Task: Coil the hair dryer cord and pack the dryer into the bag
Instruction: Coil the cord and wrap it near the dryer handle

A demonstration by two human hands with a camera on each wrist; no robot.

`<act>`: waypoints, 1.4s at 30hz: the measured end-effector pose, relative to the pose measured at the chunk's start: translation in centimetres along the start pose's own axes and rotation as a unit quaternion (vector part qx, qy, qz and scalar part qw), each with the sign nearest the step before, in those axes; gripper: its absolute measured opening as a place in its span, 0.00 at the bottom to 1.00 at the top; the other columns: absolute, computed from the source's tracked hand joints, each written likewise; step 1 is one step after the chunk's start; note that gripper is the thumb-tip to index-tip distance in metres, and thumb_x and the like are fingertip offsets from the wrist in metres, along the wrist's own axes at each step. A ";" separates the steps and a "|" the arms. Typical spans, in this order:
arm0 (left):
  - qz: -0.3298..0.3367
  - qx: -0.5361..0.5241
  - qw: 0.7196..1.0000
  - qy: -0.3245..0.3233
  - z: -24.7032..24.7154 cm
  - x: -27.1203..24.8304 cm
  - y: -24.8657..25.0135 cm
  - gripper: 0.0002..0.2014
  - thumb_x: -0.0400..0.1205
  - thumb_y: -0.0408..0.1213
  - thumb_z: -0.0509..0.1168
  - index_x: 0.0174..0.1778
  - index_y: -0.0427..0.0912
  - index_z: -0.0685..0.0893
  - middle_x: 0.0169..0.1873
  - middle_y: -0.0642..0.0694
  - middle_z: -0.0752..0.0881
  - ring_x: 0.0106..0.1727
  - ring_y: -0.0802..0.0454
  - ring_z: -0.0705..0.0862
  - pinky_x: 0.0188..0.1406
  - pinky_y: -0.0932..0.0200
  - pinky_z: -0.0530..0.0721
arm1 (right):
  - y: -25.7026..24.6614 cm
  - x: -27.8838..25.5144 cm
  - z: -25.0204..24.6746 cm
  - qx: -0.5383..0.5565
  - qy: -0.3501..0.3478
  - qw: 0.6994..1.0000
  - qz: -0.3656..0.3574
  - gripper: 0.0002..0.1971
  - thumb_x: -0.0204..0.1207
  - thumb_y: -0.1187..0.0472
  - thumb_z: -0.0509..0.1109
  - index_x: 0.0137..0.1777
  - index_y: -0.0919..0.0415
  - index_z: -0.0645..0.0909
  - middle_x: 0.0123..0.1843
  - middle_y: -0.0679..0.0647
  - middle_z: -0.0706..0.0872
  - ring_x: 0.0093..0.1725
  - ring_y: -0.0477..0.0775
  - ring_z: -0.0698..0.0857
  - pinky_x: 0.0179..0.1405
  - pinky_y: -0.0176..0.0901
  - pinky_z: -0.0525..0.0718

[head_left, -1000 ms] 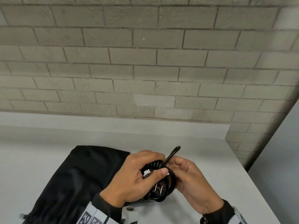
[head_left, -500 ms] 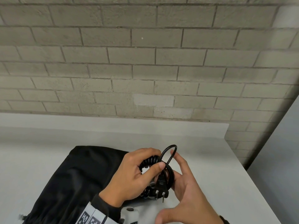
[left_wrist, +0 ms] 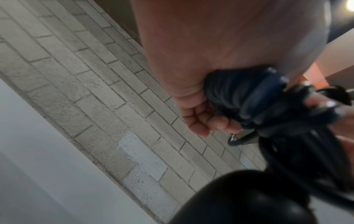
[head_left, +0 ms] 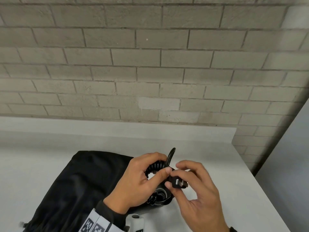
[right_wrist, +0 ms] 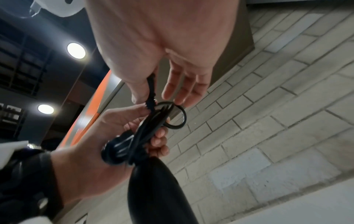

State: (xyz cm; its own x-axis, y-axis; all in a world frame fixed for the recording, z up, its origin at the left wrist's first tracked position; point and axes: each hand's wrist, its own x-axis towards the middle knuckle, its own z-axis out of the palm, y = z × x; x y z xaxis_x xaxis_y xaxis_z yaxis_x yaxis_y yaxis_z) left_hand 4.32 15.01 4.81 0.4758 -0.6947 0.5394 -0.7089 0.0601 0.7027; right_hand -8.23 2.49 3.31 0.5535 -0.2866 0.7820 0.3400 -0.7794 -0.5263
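The black cord [head_left: 154,168] is bunched into a coil over the black hair dryer [head_left: 159,199], whose body shows more fully in the right wrist view [right_wrist: 157,191]. My left hand [head_left: 161,163] grips the coil, thumb across its front, fingers curled behind [left_wrist: 208,121]. One cord loop [head_left: 170,155] sticks up past the fingers. My right hand [head_left: 172,179] pinches the plug [head_left: 178,183], its metal prongs pointing right. The black fabric bag [head_left: 75,190] lies flat on the table to the left, partly under my left forearm.
The white table [head_left: 217,161] meets a grey brick wall [head_left: 150,72] at the back. Its right edge [head_left: 270,203] drops off close to my right hand. A dark tassel or drawstring end [head_left: 22,224] lies at the bag's near corner.
Half a second ago the right hand was off the cord with fingers spread and the plug hung down. Now it pinches the plug, turned sideways. The left hand kept its grip.
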 end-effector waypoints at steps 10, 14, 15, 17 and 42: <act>-0.062 -0.084 0.994 -0.026 -0.1 0.0 0.2 0.09 0.82 0.46 0.70 0.49 0.45 0.81 0.56 0.54 0.90 0.57 0.51 0.89 0.59 0.54 0.85 | -0.7 3.6 -2.5 0.201 -0.002 0.974 0.106 0.11 0.69 0.46 0.77 0.46 0.50 0.86 0.42 0.48 0.90 0.43 0.50 0.89 0.48 0.34 0.84; -0.092 -0.138 0.985 -0.035 -0.3 0.1 0.3 0.07 0.82 0.42 0.72 0.46 0.48 0.79 0.44 0.44 0.90 0.32 0.51 0.88 0.39 0.55 0.86 | -0.4 4.8 -3.3 0.253 0.002 0.961 0.116 0.13 0.70 0.48 0.78 0.45 0.57 0.85 0.40 0.57 0.90 0.42 0.58 0.91 0.46 0.40 0.87; -0.103 -0.151 0.983 -0.030 -0.4 0.1 0.2 0.08 0.81 0.43 0.72 0.46 0.48 0.79 0.43 0.42 0.89 0.28 0.50 0.84 0.34 0.55 0.84 | -0.4 5.0 -3.4 0.264 0.005 0.957 0.118 0.11 0.71 0.53 0.77 0.45 0.60 0.85 0.39 0.59 0.90 0.41 0.60 0.91 0.44 0.40 0.88; -0.121 -0.172 0.977 -0.022 -0.4 0.2 0.1 0.08 0.81 0.41 0.73 0.49 0.47 0.80 0.43 0.40 0.87 0.25 0.49 0.79 0.30 0.56 0.80 | -0.4 5.3 -3.6 0.281 0.017 0.951 0.128 0.09 0.71 0.60 0.76 0.45 0.65 0.83 0.38 0.61 0.89 0.38 0.61 0.91 0.42 0.39 0.87; -0.009 0.041 0.997 -0.070 -0.8 0.2 1.6 0.23 0.77 0.59 0.73 0.66 0.64 0.75 0.31 0.58 0.83 0.30 0.56 0.81 0.35 0.59 0.82 | 0.4 9.8 -5.0 0.322 0.085 0.926 0.179 0.08 0.71 0.60 0.73 0.45 0.65 0.83 0.35 0.55 0.87 0.33 0.58 0.89 0.38 0.45 0.88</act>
State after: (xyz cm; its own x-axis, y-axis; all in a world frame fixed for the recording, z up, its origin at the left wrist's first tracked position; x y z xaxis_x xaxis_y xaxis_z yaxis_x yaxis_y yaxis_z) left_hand 3.75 15.52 6.42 0.4151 -0.7889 0.4532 -0.7438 -0.0074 0.6684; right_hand -6.44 -3.40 12.37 0.6098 -0.5878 0.5317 0.5706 -0.1400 -0.8092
